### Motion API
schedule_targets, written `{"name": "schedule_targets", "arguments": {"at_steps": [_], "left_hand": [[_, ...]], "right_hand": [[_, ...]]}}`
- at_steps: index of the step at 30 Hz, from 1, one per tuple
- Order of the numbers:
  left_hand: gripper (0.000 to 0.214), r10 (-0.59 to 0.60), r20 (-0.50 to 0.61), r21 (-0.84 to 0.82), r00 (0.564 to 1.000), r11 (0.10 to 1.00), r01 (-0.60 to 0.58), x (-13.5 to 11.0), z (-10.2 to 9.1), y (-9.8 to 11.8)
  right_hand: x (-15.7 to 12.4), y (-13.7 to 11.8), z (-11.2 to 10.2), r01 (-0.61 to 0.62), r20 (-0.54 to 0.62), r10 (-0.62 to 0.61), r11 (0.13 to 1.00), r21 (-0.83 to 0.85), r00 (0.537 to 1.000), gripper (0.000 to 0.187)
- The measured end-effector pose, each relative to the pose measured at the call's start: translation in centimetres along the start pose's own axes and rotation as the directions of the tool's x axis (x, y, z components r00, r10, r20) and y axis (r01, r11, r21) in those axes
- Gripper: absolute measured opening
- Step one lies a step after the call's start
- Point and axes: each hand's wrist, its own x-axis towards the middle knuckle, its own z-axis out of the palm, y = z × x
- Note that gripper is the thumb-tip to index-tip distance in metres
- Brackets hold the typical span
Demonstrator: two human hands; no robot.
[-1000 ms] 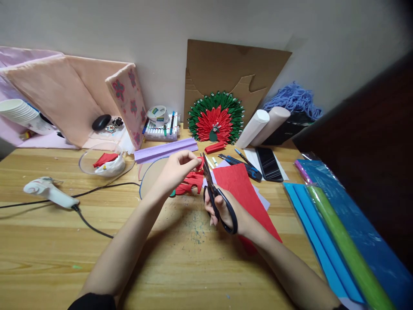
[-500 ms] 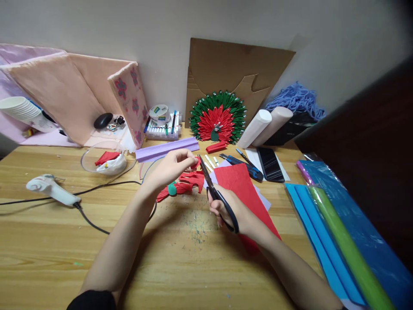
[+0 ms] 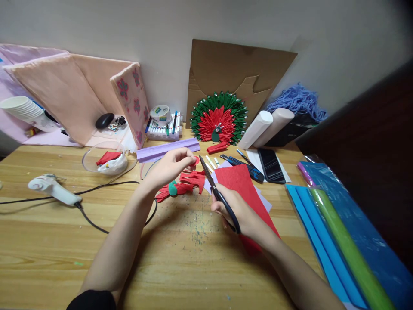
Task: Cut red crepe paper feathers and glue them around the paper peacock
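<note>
My left hand (image 3: 174,165) pinches a small round piece of red paper (image 3: 196,161) between thumb and fingertips. My right hand (image 3: 230,202) is wrapped round the handles of black scissors (image 3: 215,189), whose blades point up and left, just right of the red piece. Below my left hand lie red cut strips of crepe paper (image 3: 192,181) with a green oval piece (image 3: 173,188) on them. A red crepe sheet (image 3: 237,181) rests partly under my right hand, over a pale purple sheet (image 3: 264,200).
At the back, a red and green paper peacock (image 3: 217,122) leans on cardboard (image 3: 232,64). A white glue gun (image 3: 53,189) with a black cord is left, near a clear bowl (image 3: 86,161). A phone (image 3: 272,165), a utility knife (image 3: 256,173) and blue rolls (image 3: 314,228) are right.
The scissors have drawn slightly right and down from the red piece. The red piece in my left hand now shows a rounder outline. The view has shifted slightly.
</note>
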Motion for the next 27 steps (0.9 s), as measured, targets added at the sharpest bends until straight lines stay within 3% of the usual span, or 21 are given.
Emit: {"name": "schedule_targets", "arguments": {"at_steps": [4,8,11,13,16,18,20,23,27], "left_hand": [[0.017,-0.003,0.018,-0.009,1.0,1.0,0.003,0.0,0.1,-0.2],[0.02,-0.022,0.065,-0.097,0.998,0.995,0.028,-0.1,0.6,-0.3],[0.021,-0.063,0.138,-0.154,0.988,0.984,0.084,-0.2,1.2,-0.4],[0.022,-0.079,0.161,-0.151,0.984,0.983,0.103,-0.2,1.6,-0.3],[0.024,-0.086,0.179,-0.126,0.98,0.986,0.109,-0.2,2.0,-0.2],[0.025,-0.08,0.188,-0.108,0.979,0.989,0.102,-0.1,2.1,0.0],[0.025,-0.059,0.186,-0.095,0.981,0.992,0.078,-0.1,2.2,0.0],[0.023,-0.032,0.167,-0.074,0.985,0.996,0.045,-0.1,2.1,0.0],[0.021,-0.069,0.226,-0.053,0.972,0.995,0.083,-0.2,2.3,0.0]], "right_hand": [[0.0,-0.5,-1.6,0.001,-0.174,-0.053,0.958,-0.288,0.983,0.046],[0.3,-0.5,-4.3,-0.282,-0.372,0.061,0.767,-0.576,0.926,0.047],[0.6,0.4,-5.9,-0.417,-0.435,0.146,0.654,-0.632,0.888,0.049],[0.7,1.2,-6.3,-0.353,-0.389,0.131,0.733,-0.581,0.912,0.05],[0.3,1.8,-6.0,-0.084,-0.118,0.049,0.945,-0.317,0.992,0.056],[0.0,1.6,-5.4,0.023,0.112,-0.012,0.995,-0.097,0.994,0.061],[-0.2,1.1,-4.9,0.035,0.249,-0.039,0.999,0.022,0.968,0.064],[0.0,0.6,-4.3,0.0,0.188,-0.014,0.997,0.073,0.982,0.055],[1.2,0.3,-3.8,0.025,-0.139,-0.01,0.993,0.111,0.99,0.038]]}}
